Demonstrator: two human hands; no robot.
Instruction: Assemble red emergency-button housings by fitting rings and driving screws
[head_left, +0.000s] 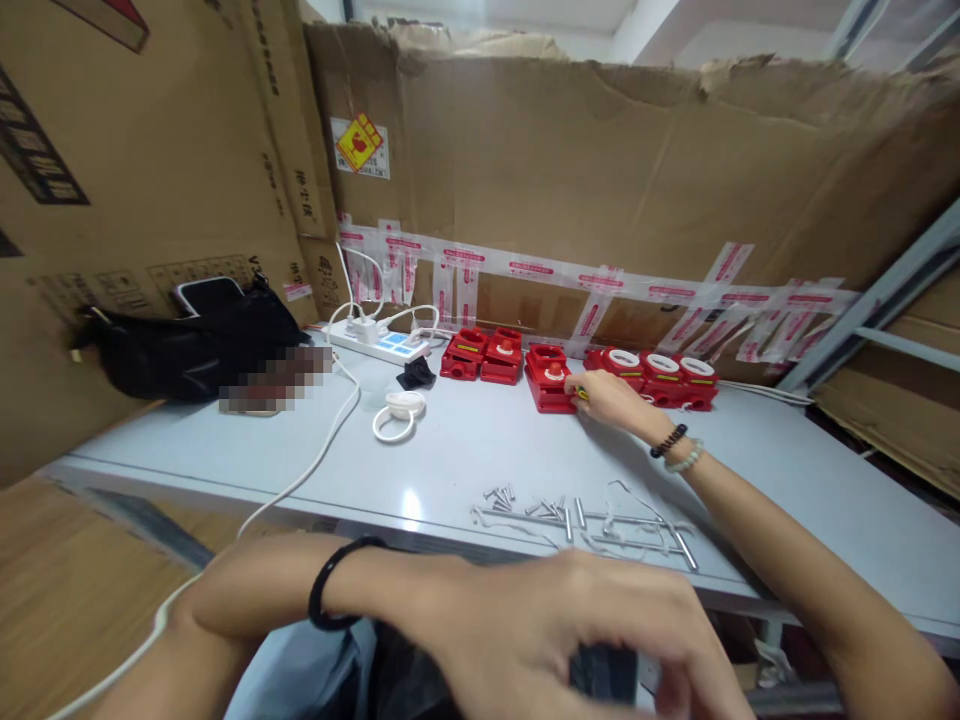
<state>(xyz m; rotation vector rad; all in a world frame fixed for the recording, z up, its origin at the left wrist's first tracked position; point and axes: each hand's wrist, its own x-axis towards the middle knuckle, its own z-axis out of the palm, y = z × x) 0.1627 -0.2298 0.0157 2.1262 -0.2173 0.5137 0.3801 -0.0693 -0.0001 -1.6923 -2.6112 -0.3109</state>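
My right hand (609, 398) reaches across the pale table (465, 450) to a red plastic part (547, 380) in a row of red parts at the back. Its fingers are closed round a small yellow-green thing (582, 393), too small to name. That wrist wears a black band and a pale bead bracelet. My left hand (577, 640) hangs low in front of the table's near edge, close to the camera and blurred, fingers curled downward. I cannot see what, if anything, it holds. A black band circles that wrist.
Several metal screws and pins (577, 515) lie near the front edge. More red parts (484, 355) and three with white rings (660, 375) line the back. A power strip (379, 343) with white cable, a white coil (397, 415), a black bag (187, 345) and cardboard walls surround the table.
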